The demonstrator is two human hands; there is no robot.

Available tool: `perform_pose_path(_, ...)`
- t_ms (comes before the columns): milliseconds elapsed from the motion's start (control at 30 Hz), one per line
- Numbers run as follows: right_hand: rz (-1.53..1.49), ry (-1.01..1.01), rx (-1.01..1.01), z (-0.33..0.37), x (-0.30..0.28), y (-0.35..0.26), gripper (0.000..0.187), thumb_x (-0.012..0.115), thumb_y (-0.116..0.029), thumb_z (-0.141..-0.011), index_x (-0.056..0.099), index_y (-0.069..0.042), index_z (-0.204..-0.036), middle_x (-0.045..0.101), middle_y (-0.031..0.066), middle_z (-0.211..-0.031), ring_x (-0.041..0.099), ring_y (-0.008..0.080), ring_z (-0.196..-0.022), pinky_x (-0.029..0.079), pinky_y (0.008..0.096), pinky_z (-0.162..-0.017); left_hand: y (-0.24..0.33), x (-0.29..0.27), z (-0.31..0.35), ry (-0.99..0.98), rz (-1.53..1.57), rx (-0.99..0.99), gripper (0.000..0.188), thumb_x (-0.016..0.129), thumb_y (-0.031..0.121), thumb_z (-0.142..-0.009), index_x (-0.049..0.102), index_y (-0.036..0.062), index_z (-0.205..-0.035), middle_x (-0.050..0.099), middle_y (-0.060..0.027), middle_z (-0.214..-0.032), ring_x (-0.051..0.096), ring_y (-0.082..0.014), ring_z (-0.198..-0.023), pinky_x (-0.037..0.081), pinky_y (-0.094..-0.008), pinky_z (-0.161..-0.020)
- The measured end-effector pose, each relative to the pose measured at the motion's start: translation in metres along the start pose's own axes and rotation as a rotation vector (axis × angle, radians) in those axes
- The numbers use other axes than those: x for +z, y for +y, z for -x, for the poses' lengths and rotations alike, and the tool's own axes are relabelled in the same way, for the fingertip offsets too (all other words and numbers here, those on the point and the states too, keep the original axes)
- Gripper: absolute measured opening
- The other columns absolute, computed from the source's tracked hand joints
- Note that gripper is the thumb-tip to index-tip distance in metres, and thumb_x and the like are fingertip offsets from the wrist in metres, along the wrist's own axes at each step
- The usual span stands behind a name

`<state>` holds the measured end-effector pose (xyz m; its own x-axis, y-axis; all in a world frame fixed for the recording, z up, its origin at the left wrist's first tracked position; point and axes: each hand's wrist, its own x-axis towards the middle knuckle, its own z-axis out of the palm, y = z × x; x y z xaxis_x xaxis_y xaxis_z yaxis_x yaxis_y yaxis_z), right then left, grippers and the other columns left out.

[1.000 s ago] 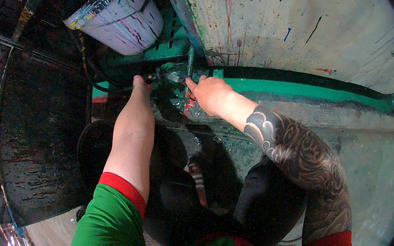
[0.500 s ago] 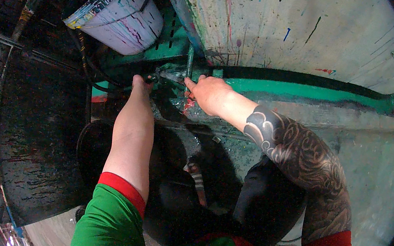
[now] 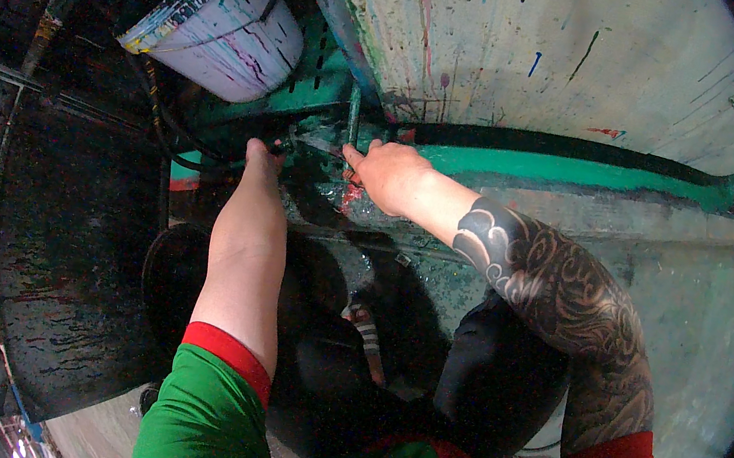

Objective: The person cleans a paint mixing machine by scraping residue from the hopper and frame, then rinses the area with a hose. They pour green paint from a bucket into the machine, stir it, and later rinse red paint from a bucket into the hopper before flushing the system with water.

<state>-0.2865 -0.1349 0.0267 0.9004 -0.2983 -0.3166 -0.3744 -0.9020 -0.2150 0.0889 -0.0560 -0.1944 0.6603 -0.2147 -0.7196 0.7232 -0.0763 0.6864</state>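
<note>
My left hand [image 3: 262, 152] is closed around the end of a black hose [image 3: 199, 163], which comes in from the left. A pale, thin streak like a water jet [image 3: 315, 142] runs from it toward my right hand [image 3: 388, 174]. The right fingers are curled, with the index finger reaching to the foot of a thin upright green rod [image 3: 353, 116]. Whatever sits under those fingers is hidden. Below the fingertips, a wet, red-stained patch [image 3: 352, 197] shows on the dark green machine surface.
A paint-streaked white bucket [image 3: 240, 32] stands at the far left. A large, pale, paint-spattered panel [image 3: 547, 58] rises beyond my right hand, above a green rail [image 3: 578, 174]. A dark, stained panel [image 3: 67, 254] lies at the left. My sandalled foot [image 3: 367, 333] shows below.
Both hands stay almost in place. A small spot just beyond my right hand looks reddish where it looked green before.
</note>
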Motion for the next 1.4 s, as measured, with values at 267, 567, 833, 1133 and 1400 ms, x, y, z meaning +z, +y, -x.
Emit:
perform_pose_path(267, -0.004, -0.030, -0.001, 0.000, -0.003, -0.001, 0.075, 0.061, -0.005, -0.088, 0.034, -0.013, -0.158, 0.059, 0.0250, -0.128, 0.067, 0.0379, -0.109, 0.057, 0.0456, -0.088, 0.000, 0.001, 0.001, -0.012, -0.002, 0.003, 0.036, 0.035, 0.028, -0.099, 0.058, 0.0089, -0.120, 0.062, -0.0104, -0.110, 0.061, -0.0236, -0.081, 0.049, -0.0529, -0.091)
perform_pose_path(567, -0.026, 0.024, -0.018, -0.001, 0.004, -0.001, 0.054, 0.058, -0.021, -0.096, 0.045, -0.010, -0.147, 0.065, 0.0213, -0.119, 0.067, 0.0383, -0.108, 0.057, 0.0481, -0.087, 0.001, -0.003, -0.002, -0.026, -0.015, 0.017, 0.036, 0.035, 0.028, -0.099, 0.058, 0.0092, -0.119, 0.062, -0.0102, -0.109, 0.061, -0.0237, -0.081, 0.049, -0.0525, -0.089)
perform_pose_path(833, -0.150, 0.035, -0.017, -0.012, 0.016, 0.004, 0.045, 0.059, -0.031, -0.100, 0.051, -0.007, -0.137, 0.066, 0.0228, -0.110, 0.068, 0.0393, -0.102, 0.057, 0.0501, -0.083, 0.007, -0.007, -0.017, -0.087, -0.070, 0.041, 0.036, 0.034, 0.029, -0.099, 0.058, 0.0096, -0.119, 0.063, -0.0101, -0.109, 0.061, -0.0238, -0.082, 0.050, -0.0522, -0.089)
perform_pose_path(1133, -0.133, 0.041, 0.008, -0.018, 0.023, 0.002, 0.046, 0.057, -0.036, -0.101, 0.055, -0.006, -0.135, 0.068, 0.0198, -0.113, 0.067, 0.0378, -0.108, 0.057, 0.0495, -0.084, 0.011, -0.006, -0.022, -0.127, -0.116, 0.052, 0.037, 0.034, 0.030, -0.099, 0.058, 0.0099, -0.119, 0.063, -0.0099, -0.108, 0.061, -0.0239, -0.082, 0.050, -0.0518, -0.087)
perform_pose_path(1400, -0.060, -0.031, 0.003, -0.027, 0.022, -0.003, 0.065, 0.069, -0.033, -0.093, 0.047, -0.009, -0.149, 0.067, 0.0160, -0.126, 0.065, 0.0333, -0.116, 0.056, 0.0474, -0.087, 0.010, -0.006, -0.029, -0.149, -0.147, 0.060, 0.037, 0.034, 0.031, -0.099, 0.058, 0.0102, -0.118, 0.063, -0.0098, -0.107, 0.062, -0.0240, -0.083, 0.050, -0.0515, -0.087)
